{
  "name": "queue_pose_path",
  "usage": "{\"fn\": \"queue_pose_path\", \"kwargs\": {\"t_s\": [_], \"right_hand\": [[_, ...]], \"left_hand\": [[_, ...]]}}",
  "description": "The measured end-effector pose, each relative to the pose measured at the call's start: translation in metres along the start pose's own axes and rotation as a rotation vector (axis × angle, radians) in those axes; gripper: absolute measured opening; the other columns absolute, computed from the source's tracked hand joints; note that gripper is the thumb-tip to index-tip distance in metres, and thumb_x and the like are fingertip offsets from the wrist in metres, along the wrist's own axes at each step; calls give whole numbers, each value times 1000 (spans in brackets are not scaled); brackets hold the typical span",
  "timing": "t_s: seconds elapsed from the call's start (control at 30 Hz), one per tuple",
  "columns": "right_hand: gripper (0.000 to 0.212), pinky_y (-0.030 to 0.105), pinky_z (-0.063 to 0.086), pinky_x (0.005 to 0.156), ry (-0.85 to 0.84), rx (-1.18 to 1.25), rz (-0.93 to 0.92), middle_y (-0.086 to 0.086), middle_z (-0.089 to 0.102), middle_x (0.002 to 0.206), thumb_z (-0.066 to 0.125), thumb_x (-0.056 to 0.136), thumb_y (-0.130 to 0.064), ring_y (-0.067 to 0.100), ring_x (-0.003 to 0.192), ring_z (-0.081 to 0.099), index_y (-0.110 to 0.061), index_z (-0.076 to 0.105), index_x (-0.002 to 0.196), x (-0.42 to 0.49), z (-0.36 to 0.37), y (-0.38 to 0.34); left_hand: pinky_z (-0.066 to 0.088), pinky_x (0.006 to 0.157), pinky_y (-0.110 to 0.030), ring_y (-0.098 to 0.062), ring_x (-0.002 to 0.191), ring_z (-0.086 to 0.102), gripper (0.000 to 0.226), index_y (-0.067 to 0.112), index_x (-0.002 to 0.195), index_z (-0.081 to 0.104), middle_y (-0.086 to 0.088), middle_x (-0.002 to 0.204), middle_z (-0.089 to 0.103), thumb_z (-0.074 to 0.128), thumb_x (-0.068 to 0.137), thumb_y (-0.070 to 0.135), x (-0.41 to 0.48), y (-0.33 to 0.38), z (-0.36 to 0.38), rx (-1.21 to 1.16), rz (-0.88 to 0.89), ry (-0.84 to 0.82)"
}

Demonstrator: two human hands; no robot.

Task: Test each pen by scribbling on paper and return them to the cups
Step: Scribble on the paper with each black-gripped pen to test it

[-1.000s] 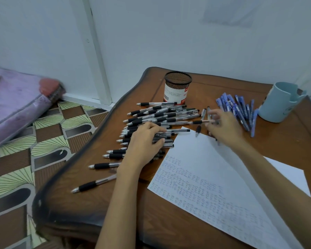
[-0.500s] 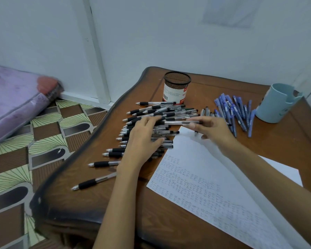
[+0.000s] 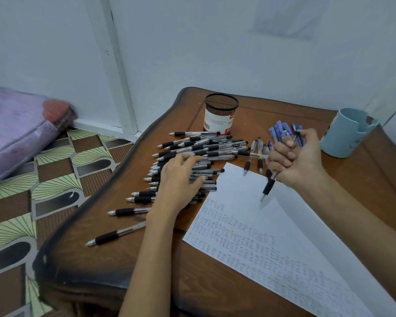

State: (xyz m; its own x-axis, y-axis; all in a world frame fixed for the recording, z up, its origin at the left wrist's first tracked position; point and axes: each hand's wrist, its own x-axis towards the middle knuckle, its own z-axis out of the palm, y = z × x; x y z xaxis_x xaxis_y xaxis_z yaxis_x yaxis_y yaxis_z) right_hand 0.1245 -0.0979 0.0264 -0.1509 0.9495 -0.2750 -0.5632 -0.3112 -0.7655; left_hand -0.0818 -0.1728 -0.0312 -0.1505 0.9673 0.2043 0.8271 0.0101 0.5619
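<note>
So that scribbling could presumably begin, a clear black-gripped pen (image 3: pixel 268 186) was clenched tip-down over white paper (image 3: pixel 261 236) by the right hand (image 3: pixel 300 159), loose pens (image 3: pixel 206 147) being steadied under the flat left hand (image 3: pixel 176 179).

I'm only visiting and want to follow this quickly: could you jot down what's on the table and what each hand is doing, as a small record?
left hand: rests flat on the black-grip pens
right hand: fingers curled round the held pen
held pen: tip down over the paper, contact unclear
paper: scribble rows on its near part
blue pens: loose heap beside the blue cup
mesh cup: upright behind the black-grip pens
</note>
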Motion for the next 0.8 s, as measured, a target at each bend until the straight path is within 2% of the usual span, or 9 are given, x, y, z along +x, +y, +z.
{"fn": "queue_pose_path", "kwargs": {"t_s": [0.13,0.3,0.37,0.43,0.5,0.57,0.63,0.73,0.8], "right_hand": [[56,14,10,35,65,-18,14,-6,26,35,36,93,-39,7,29,17,-19,41,41,-2,5,0],[40,11,16,30,-50,-31,-9,-6,40,48,48,92,-43,2,33,28,-16,44,62,-8,11,12],[35,10,18,28,-60,-56,26,-6,38,49,53,91,-35,2,33,30,-15,44,64,-8,10,19],[36,11,26,29,-68,-80,75,-3,38,51,46,96,-29,3,35,33,-13,48,65,-7,4,28],[52,15,38,37,-77,-204,54,1,37,52,33,99,-38,11,41,39,-13,56,59,-8,-3,39],[65,17,38,40,-53,-351,-14,1,35,39,22,99,-48,14,39,41,-10,57,60,-9,-9,50],[67,18,36,38,-73,-434,-70,3,41,37,20,99,-50,14,39,46,-8,62,68,-11,-18,56],[47,18,43,38,-212,-496,-109,5,67,67,30,100,-39,12,56,61,-13,69,93,-16,-30,59],[25,19,43,38,-222,-550,-132,3,66,70,49,91,-33,11,54,59,-15,67,90,-20,-32,59]], "left_hand": [[24,113,-44,-17,131,33,45,26,136,45,1,140,41,57,92,28,0,0,-1,5,-1,-8],[22,114,-44,-16,132,32,45,27,135,46,1,141,39,57,92,31,1,-1,-1,11,-5,-18],[19,115,-43,-18,135,28,49,30,136,45,2,144,35,58,90,39,1,0,0,28,-20,-42],[13,116,-42,-20,139,20,59,33,138,40,3,149,26,60,85,49,1,0,0,61,-35,-99],[6,116,-41,-21,141,12,69,34,141,35,3,152,18,63,81,54,0,0,0,110,-29,-153],[1,116,-40,-22,142,6,74,34,142,32,3,154,13,64,79,54,0,-1,1,131,-21,-169],[0,116,-40,-22,143,5,76,35,143,31,3,154,11,65,78,55,0,-2,1,126,-25,-176],[-1,116,-41,-23,144,2,81,37,143,29,4,155,8,68,75,56,1,-3,1,123,-35,-203],[-3,116,-41,-22,144,0,84,39,143,27,5,155,6,69,73,57,2,-4,2,126,-33,-219]]}}
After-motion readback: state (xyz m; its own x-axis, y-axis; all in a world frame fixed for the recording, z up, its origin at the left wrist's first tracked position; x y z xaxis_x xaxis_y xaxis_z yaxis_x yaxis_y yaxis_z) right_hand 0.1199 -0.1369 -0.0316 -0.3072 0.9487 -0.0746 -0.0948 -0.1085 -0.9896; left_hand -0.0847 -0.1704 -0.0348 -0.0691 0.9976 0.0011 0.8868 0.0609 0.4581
